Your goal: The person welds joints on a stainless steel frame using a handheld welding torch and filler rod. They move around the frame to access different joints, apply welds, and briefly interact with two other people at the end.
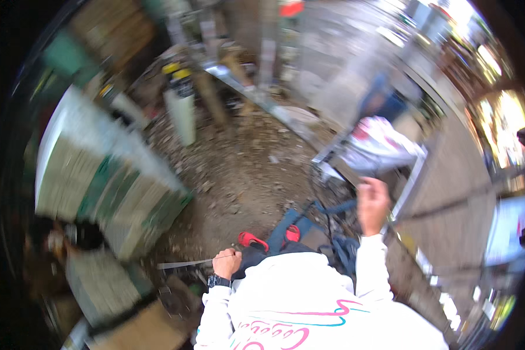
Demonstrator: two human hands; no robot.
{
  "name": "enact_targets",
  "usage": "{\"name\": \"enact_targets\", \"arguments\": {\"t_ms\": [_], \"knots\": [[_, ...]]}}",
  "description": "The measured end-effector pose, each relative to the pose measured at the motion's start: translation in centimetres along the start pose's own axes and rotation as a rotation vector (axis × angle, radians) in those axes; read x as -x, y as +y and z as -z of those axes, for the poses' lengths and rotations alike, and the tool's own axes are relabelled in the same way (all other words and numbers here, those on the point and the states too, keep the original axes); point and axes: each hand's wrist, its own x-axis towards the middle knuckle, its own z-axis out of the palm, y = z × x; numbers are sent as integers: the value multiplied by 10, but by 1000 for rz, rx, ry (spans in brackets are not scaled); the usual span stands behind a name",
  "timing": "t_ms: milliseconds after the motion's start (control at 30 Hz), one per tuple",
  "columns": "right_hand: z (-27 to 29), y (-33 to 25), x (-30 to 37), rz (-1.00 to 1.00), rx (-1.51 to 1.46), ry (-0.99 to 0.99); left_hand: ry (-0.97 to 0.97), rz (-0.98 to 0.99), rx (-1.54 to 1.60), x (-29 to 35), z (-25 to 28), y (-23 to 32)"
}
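A blurred, downward view of a cluttered outdoor work yard, seen from a person's head. The ground [239, 169] is bare dirt strewn with rubble and scraps, and it fills the middle of the view ahead of both hands. Far to the left of the left hand stands a tall stack of flat boards [99, 181], pale with green bands. Ahead of that hand, well apart from it, a white tube with a yellow cap [181, 105] stands upright on the dirt. The left hand [226, 262], with a dark watch on its wrist, is curled closed around one end of a thin metal blade [186, 263], which points out level to the left, just above the ground. Between the hands, red shoes [254, 240] and blue trousers show below a white sweatshirt with pink and blue lettering. The right hand [372, 201] is raised with fingers folded; the blur hides whether it holds anything. Just ahead of it a white plastic bag [382, 146] lies on a pale metal frame [411, 181]; its contents cannot be seen. To the right runs grey pavement [455, 192].
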Motion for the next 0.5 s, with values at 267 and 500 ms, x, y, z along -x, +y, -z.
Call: {"name": "enact_targets", "arguments": {"t_ms": [267, 500], "knots": [[-20, -44, 86, 11, -412, -829, -402, -981, -206, -52, 39, 180], [58, 46, 69, -45, 6, 10, -649, -755, 41, -57, 84, 270]]}}
